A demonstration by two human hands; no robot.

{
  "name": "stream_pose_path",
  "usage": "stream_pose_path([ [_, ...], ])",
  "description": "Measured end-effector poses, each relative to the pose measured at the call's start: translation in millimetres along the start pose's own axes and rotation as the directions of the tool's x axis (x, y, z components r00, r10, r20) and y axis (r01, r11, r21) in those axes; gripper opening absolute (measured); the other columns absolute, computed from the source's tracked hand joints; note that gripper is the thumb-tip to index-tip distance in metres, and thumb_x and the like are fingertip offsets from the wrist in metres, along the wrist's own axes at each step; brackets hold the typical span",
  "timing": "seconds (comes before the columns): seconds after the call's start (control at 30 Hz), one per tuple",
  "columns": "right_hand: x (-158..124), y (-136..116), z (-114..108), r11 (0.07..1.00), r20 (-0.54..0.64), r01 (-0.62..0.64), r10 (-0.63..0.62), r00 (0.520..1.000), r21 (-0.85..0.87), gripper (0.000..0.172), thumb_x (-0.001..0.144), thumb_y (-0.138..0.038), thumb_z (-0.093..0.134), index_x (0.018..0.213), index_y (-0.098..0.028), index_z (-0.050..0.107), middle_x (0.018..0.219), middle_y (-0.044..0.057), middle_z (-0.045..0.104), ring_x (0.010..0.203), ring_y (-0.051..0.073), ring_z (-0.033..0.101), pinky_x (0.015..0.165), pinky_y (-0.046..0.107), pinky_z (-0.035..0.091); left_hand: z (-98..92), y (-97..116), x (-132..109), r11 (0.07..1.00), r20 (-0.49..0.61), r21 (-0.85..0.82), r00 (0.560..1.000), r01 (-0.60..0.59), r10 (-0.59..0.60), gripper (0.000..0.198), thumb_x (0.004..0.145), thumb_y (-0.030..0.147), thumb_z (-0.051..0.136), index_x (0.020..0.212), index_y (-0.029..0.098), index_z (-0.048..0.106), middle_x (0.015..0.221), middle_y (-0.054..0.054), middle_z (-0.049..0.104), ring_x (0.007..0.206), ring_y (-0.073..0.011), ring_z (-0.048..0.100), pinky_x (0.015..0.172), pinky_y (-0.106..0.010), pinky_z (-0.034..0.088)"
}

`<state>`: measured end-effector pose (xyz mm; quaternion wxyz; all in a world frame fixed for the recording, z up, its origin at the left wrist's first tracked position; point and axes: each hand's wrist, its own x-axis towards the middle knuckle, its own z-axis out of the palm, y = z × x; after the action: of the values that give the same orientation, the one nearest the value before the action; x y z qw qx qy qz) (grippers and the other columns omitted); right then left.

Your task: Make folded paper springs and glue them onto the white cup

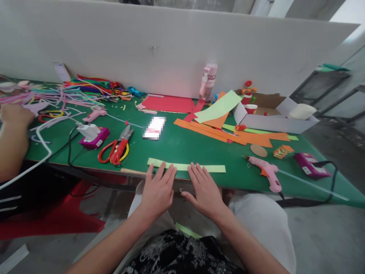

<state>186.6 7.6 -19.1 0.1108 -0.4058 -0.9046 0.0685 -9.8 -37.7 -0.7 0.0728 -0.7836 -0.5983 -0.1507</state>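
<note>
A light green paper strip (182,166) lies flat along the front edge of the green table. My left hand (159,186) rests its outstretched fingertips on the strip's left half. On the right half, the fingers of my right hand (203,186) lie flat, with the thumb pointing off to the left. Neither hand grips anything. Left of the strip are red-and-yellow-handled scissors (116,148). To the right lies a pink glue gun (265,171) with a clear glue stick in its back.
Orange paper strips (205,131), a light green sheet (219,107) and red paper (168,103) lie farther back. Purple power sockets (310,165) with cables sit at the right and left. A white box (265,121) stands back right. Another person's arm (14,133) reaches in at left.
</note>
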Motion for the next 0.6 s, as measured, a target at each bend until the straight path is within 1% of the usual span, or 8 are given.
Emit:
stream_pose_path([
  [0.1,0.4,-0.2,0.3,1.0,0.008,0.003,-0.003,1.0,-0.024,0.087,0.097,-0.07,0.031,0.155,-0.005,0.034,0.16,0.02,0.035,0.151,0.034,0.028,0.121,0.053,0.029,-2.7,-9.4,-4.4,0.999,-0.003,0.024,1.0,0.025,-0.025,0.055,0.083,0.018,0.052,0.138,0.018,0.061,0.14,-0.01,0.063,0.133,-0.0365,0.052,0.118,-0.062,0.02],
  [0.23,-0.3,0.9,2.6,0.998,-0.003,0.006,-0.006,1.0,-0.06,0.086,0.097,-0.069,0.03,0.156,-0.006,0.033,0.16,0.018,0.035,0.15,0.033,0.03,0.122,0.05,0.029,-5.4,-27.5,-14.0,0.996,-0.001,0.063,0.998,0.07,-0.07,0.056,0.083,0.017,0.049,0.138,0.019,0.06,0.142,-0.009,0.062,0.135,-0.0354,0.051,0.119,-0.061,0.017],
  [0.37,-1.0,1.9,4.9,0.997,-0.025,0.016,-0.018,1.0,-0.072,0.083,0.098,-0.066,0.033,0.158,-0.008,0.029,0.161,0.017,0.034,0.15,0.032,0.029,0.122,0.049,0.028,-6.3,-46.8,-27.4,0.986,-0.008,0.085,0.989,0.145,-0.145,0.061,0.083,0.017,0.048,0.144,0.021,0.054,0.146,-0.009,0.057,0.138,-0.0349,0.048,0.119,-0.062,0.017],
  [0.47,-0.8,1.0,3.5,0.997,-0.023,0.01,-0.012,1.0,-0.073,0.081,0.098,-0.066,0.033,0.157,-0.011,0.031,0.161,0.017,0.034,0.15,0.033,0.03,0.122,0.051,0.028,-7.1,-60.0,-36.0,0.984,0.003,0.087,0.988,0.153,-0.154,0.063,0.084,0.017,0.048,0.146,0.023,0.051,0.149,-0.007,0.054,0.14,-0.0347,0.046,0.119,-0.062,0.017],
  [0.53,-0.2,-0.8,1.2,0.998,-0.012,0.001,-0.002,1.0,-0.068,0.077,0.098,-0.066,0.034,0.156,-0.015,0.036,0.161,0.017,0.034,0.15,0.034,0.03,0.121,0.052,0.029,-10.2,-66.1,-38.4,0.981,0.0,0.105,0.986,0.163,-0.164,0.063,0.084,0.017,0.048,0.147,0.021,0.05,0.147,-0.009,0.056,0.141,-0.0352,0.045,0.118,-0.062,0.018],
  [0.6,0.8,-3.6,-1.3,0.998,-0.004,-0.009,0.009,1.0,-0.054,0.074,0.098,-0.066,0.037,0.155,-0.019,0.039,0.162,0.016,0.033,0.15,0.034,0.03,0.12,0.053,0.03,-15.2,-65.5,-36.1,0.967,-0.047,0.139,0.977,0.214,-0.209,0.062,0.087,0.019,0.046,0.148,0.014,0.048,0.143,-0.015,0.059,0.141,-0.0366,0.045,0.117,-0.063,0.021],
])
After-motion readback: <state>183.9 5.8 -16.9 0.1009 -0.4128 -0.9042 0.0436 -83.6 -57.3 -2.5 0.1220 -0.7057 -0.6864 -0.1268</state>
